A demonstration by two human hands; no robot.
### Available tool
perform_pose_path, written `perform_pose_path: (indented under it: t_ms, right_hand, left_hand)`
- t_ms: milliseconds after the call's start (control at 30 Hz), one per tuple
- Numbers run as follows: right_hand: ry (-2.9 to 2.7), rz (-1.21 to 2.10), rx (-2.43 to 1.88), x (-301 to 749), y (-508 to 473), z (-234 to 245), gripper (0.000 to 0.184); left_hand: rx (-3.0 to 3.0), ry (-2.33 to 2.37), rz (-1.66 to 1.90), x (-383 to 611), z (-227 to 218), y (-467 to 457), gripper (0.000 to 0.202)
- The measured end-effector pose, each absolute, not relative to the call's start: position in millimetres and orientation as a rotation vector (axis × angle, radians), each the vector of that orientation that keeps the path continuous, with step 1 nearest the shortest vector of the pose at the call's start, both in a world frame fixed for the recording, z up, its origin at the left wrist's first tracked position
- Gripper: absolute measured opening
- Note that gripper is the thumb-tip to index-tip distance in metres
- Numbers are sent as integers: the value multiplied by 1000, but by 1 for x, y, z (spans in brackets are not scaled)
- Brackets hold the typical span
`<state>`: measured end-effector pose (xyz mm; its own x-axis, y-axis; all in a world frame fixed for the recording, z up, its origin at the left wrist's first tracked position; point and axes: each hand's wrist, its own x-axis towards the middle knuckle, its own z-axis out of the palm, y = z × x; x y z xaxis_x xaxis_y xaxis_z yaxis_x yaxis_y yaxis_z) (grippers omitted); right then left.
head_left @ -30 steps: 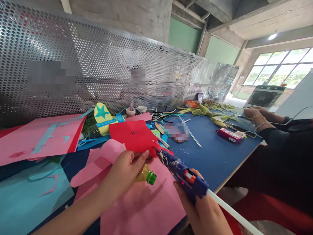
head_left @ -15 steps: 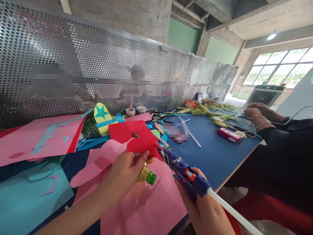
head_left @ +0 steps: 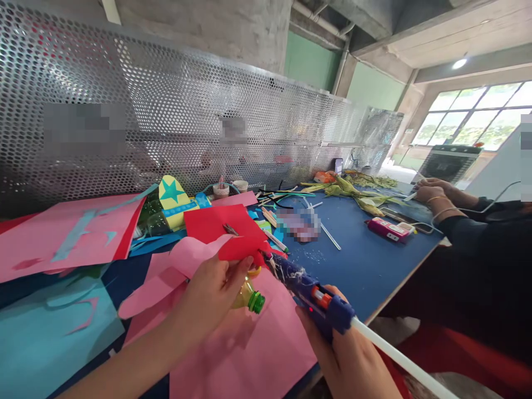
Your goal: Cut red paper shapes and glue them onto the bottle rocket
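Observation:
My left hand (head_left: 222, 288) is closed, pinching a cut piece of red paper (head_left: 243, 248) between thumb and fingers. A blue hot glue gun (head_left: 320, 299) is gripped in my right hand (head_left: 349, 354), and a long white glue stick (head_left: 394, 352) sticks out of its back end. The gun's nozzle, draped with glue strings, meets the right edge of the red piece. Below my left hand lies a yellowish bottle with a green cap (head_left: 256, 302), partly hidden by the hand. Pink paper cutouts (head_left: 153, 292) and a large pink sheet (head_left: 245, 354) lie underneath.
A red sheet (head_left: 214, 219) with scissors (head_left: 230, 229) lies behind my hands. A bottle with a yellow, star-marked cutout (head_left: 172, 194) is at back left. Corn husks (head_left: 349, 191) and a magenta box (head_left: 388, 229) lie to the right, near a co-worker's hands (head_left: 436, 191). A perforated metal screen (head_left: 187, 111) borders the table.
The red piece has tilted slightly and the glue gun's nozzle has shifted a little left along its edge. Both hands keep their grip. The co-worker's hands have moved slightly.

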<state>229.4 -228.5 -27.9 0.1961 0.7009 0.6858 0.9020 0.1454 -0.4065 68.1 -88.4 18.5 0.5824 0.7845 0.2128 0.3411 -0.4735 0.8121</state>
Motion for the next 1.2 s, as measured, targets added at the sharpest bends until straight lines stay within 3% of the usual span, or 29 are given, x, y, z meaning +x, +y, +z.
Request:
perform_pose_path:
  t_ms: [167,467,1200]
  right_hand:
    - [-1576,-310,-1598,233,-227,-28,23]
    - [-1631,-323,-1572,243,-230,-30,25]
    - [-1602,-326,-1609,236,-227,-33,20]
  left_hand:
    - [2122,941,765,68,18,-88,35]
    - [2141,1063,718,69,21,-88,51]
    - [1928,1068,723,67,21,-87,47]
